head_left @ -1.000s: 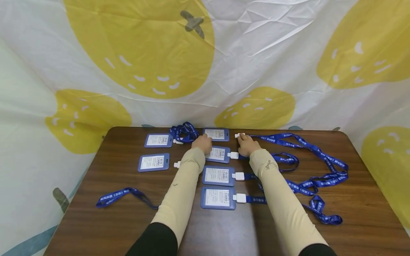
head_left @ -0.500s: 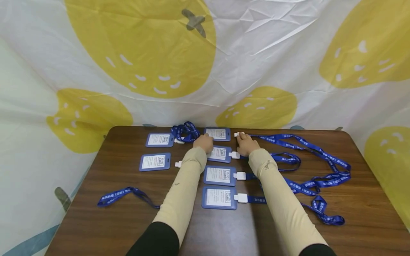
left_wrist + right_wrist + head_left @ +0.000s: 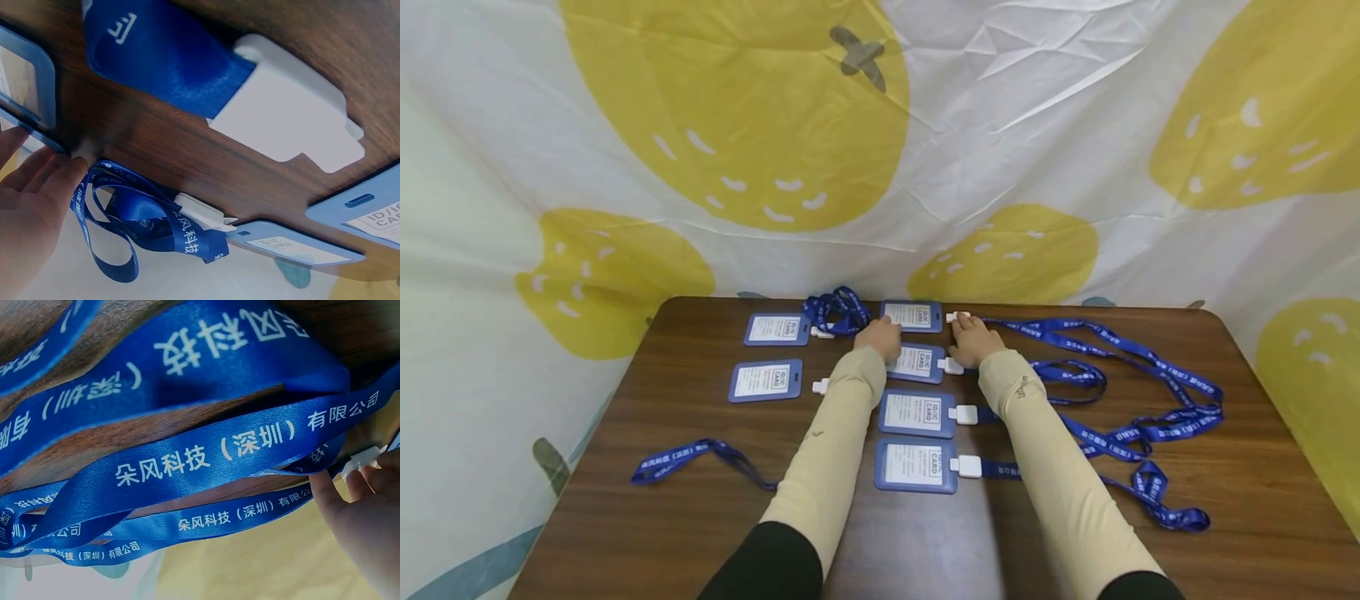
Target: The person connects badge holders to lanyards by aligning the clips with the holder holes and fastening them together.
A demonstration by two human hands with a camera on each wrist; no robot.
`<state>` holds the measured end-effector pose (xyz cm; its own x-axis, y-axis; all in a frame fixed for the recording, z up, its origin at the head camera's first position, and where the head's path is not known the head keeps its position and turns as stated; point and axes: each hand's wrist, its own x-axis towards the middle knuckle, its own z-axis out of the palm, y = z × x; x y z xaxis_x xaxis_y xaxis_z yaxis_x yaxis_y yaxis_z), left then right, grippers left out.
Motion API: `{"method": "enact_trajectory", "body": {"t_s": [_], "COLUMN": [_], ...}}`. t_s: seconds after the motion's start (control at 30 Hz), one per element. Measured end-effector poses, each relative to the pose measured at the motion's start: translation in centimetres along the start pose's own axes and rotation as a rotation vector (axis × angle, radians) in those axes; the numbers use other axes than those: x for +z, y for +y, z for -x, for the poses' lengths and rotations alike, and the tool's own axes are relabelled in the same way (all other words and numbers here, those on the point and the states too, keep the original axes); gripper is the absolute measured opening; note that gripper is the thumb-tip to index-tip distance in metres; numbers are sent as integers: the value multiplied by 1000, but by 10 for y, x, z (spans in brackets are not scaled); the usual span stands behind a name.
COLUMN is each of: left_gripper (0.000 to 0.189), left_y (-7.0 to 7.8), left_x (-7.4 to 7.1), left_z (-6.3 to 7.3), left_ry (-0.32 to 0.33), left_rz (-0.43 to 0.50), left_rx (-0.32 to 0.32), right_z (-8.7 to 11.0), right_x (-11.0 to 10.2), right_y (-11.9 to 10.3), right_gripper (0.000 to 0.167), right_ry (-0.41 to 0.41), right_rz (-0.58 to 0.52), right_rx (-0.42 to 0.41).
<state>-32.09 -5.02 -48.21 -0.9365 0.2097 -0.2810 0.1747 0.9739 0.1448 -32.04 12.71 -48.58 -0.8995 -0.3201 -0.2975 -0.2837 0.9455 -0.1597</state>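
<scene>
In the head view, my left hand (image 3: 878, 337) rests at the left edge of the topmost blue badge holder (image 3: 912, 317) in the middle column. The left wrist view shows its fingers (image 3: 47, 169) lying against that holder's edge. My right hand (image 3: 976, 340) holds the white lanyard clip (image 3: 957, 317) by its end, just right of that holder, with a small gap between them. From this clip a blue printed lanyard (image 3: 1120, 342) runs off to the right. Below, three more badge holders, among them the lowest one (image 3: 915, 465), are joined to white clips and lanyards.
At the left lie two detached badge holders, the upper (image 3: 777, 329) and lower (image 3: 765, 380). A bundled lanyard (image 3: 838, 311) sits beside the upper one, and another lanyard (image 3: 670, 461) trails under my left forearm. A patterned curtain (image 3: 820, 258) hangs behind the wooden table (image 3: 700, 542).
The whole head view shifts slightly to the right. My right hand and the white clip have come a little closer to the top badge holder. The left hand stays at that holder's edge.
</scene>
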Motion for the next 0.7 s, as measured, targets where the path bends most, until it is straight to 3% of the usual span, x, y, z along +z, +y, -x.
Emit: {"method": "enact_trajectory", "body": {"t_s": [0.7], "left_gripper": [36], "left_y": [-2], "left_x": [5], "left_z": [-5], "left_ry": [9], "left_rz": [-17], "left_rx": [14], "right_z": [-5], "right_x": [0], "right_y": [-5], "right_gripper": [58], "right_ry": [-15], "right_rz": [-1], "right_rx": [8]}}
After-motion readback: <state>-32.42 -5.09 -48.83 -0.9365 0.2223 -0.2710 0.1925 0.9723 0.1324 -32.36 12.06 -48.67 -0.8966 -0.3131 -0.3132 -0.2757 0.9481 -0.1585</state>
